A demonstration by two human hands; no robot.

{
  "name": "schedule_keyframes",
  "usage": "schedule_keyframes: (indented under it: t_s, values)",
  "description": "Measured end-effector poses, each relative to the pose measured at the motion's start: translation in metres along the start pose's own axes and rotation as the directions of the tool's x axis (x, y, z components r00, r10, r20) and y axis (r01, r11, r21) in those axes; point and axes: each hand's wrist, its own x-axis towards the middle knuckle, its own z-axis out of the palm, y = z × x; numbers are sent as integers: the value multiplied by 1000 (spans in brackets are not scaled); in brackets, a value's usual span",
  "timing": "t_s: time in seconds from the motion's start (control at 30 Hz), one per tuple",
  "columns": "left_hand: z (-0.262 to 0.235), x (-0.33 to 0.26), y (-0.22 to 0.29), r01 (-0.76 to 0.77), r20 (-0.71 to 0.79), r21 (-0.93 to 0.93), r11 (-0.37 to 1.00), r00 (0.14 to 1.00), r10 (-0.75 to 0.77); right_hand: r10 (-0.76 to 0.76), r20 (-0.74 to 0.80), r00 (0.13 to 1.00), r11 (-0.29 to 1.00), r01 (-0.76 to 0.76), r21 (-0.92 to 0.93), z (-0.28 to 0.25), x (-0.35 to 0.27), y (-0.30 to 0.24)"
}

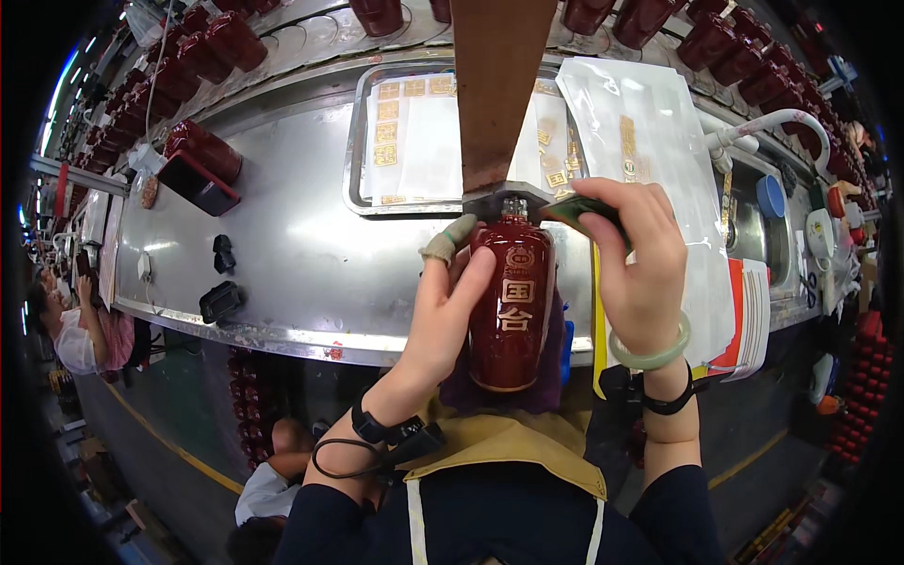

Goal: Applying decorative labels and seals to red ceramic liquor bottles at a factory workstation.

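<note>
Left hand (443, 301) is wrapped partway around a glossy dark-red bottle (511, 306), fingers curled against its left side, one fingertip capped in a grey-green cloth sleeve up by the neck. The bottle stands upright just in front of the person's chest, at the near edge of the steel table (301, 245), and carries a round gold emblem and two gold square labels stacked down its front. Right hand (640, 273) is half closed, pinching a small dark green pad (586, 209) at the bottle's shoulder; a pale green bangle (650, 353) rings that wrist, a black band below it. Above the bottle's cap sits a grey metal bracket under a tall brown wooden post (494, 89). Behind that, a shallow steel tray (363, 151) holds white sheets dotted with small gold square stickers (386, 132). To the right lies a clear plastic bag (650, 141) with gold print, then a white hose (772, 122) and a blue lid (770, 196). Rows of matching red bottles (202, 42) line the far side, and one lies on a dark box (198, 184) at left. Two black clips (222, 278) rest on the bare steel.
</note>
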Motion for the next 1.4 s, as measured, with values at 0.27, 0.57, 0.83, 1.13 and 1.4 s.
schedule_keyframes:
  t_s: [0.27, 0.57, 0.83, 1.13, 1.4]
  values:
    - [3, -11, 1, -65, 52, 142, 988, 997, 58, 156, -47, 987, 979, -148, 142, 11, -36, -1]
    - [0, -19, 0, -47, 58, 11, 999, 997, 46, 250, -80, 965, 956, -233, 178, 7, -43, -7]
    - [-1, -32, 1, -102, 156, 135, 986, 984, 81, 444, 207, 872, 723, -485, 492, 8, -73, -4]
    - [-4, -30, -5, -52, 125, 4, 999, 991, 51, 351, 87, 932, 825, -352, 443, 3, -65, -8]
    - [-5, -35, -1, -21, 142, -39, 999, 990, 26, -347, 95, 933, 937, 340, 80, -9, -50, -21]
